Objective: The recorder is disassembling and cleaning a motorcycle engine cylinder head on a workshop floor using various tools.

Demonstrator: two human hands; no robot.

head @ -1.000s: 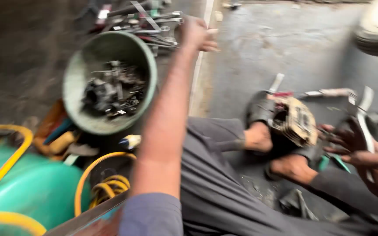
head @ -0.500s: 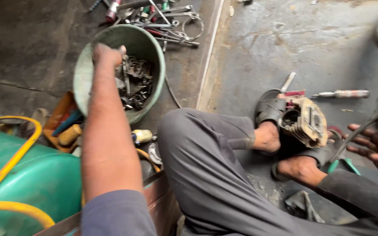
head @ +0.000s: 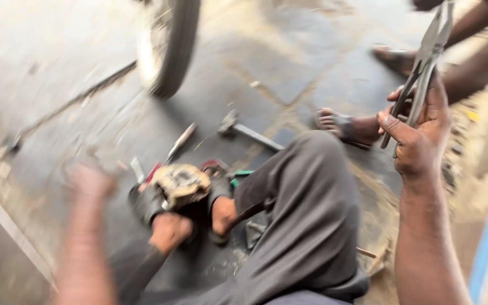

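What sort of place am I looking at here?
Probably a roadside or floor-level vehicle repair workshop: a black rubber tyre stands on the stained concrete floor, a grimy metal engine part sits between the person's feet, and the right hand holds long metal pliers.

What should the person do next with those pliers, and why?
Probably bring the pliers down to the metal part between the feet. The right hand holds them raised, away from it, while the blurred left hand is near the part.
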